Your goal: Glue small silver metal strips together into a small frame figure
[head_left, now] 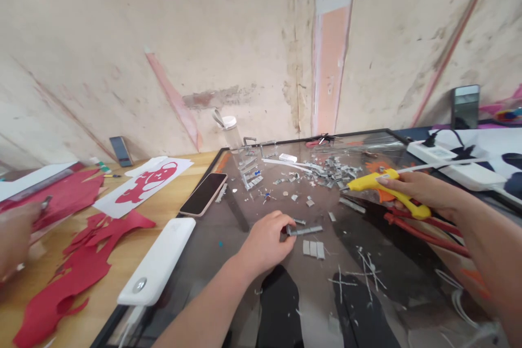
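My left hand [267, 236] rests low over the dark glass tabletop, thumb and fingers pinched on the end of a thin grey strip [308, 230]. Just in front of that strip lies a small grey panel of joined pieces [313, 249]. On the right, my right hand [420, 190] is wrapped round a yellow hot glue gun [369, 180]. Its nozzle points left, and a white glue stick [444, 163] sticks out of its back. Below the nozzle lies another grey strip [353, 205]. A heap of grey pieces [336, 173] spreads out behind.
A phone [204, 194], a white power bank [157, 261] and a clear bottle [231, 133] stand or lie left of my hands. Red-handled pliers [432, 231] and a power strip [457, 166] are at right. Another person's hand [18, 234] works by red paper [77, 272].
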### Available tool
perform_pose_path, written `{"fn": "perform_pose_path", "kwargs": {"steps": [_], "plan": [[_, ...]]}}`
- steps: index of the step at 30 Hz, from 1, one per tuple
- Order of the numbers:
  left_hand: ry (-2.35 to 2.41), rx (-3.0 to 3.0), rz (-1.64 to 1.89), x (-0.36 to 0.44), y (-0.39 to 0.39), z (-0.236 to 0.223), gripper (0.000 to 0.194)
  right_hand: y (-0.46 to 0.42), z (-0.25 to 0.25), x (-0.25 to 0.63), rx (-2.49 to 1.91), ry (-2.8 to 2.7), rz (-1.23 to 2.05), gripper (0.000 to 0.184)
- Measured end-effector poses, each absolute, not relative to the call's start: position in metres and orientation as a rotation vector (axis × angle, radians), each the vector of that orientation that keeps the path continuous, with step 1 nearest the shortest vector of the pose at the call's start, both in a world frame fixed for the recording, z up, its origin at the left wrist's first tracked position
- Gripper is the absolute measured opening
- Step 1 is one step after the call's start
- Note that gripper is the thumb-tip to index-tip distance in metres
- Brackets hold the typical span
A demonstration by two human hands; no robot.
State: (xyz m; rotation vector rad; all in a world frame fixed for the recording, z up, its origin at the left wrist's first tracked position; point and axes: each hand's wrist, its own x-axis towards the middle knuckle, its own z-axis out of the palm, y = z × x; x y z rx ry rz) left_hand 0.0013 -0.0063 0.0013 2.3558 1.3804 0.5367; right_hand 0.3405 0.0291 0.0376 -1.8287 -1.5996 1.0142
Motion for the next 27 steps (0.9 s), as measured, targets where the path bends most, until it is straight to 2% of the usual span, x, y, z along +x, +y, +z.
{"fn": "perform_pose_path", "kwargs": {"steps": [4,7,14,17,22,24,27], "plan": [[1.379,2.352,0.534,0.001,-0.007,0.002,0.022,0.033,0.036,0.345,-1.787,-1.403,1.202,0.041],[1.37,2.347,0.537,0.001,-0.008,0.003,0.022,0.035,0.032,0.349,-1.821,-1.458,1.123,0.039],[1.372,2.338,0.526,0.002,-0.007,0.003,0.024,0.038,0.027,0.36,-1.933,-1.604,0.95,0.046],[1.369,2.339,0.52,0.001,-0.007,0.003,0.023,0.046,0.027,0.368,-2.14,-1.687,0.754,0.052],[1.371,2.339,0.517,0.002,-0.008,0.004,0.024,0.057,0.026,0.38,-2.474,-1.674,0.179,0.057],[1.368,2.344,0.515,0.002,-0.007,0.003,0.024,0.054,0.029,0.372,-2.405,-1.65,0.074,0.049],[1.372,2.34,0.516,0.001,-0.006,0.002,0.024,0.043,0.036,0.34,-2.055,-1.799,0.218,0.024]]}}
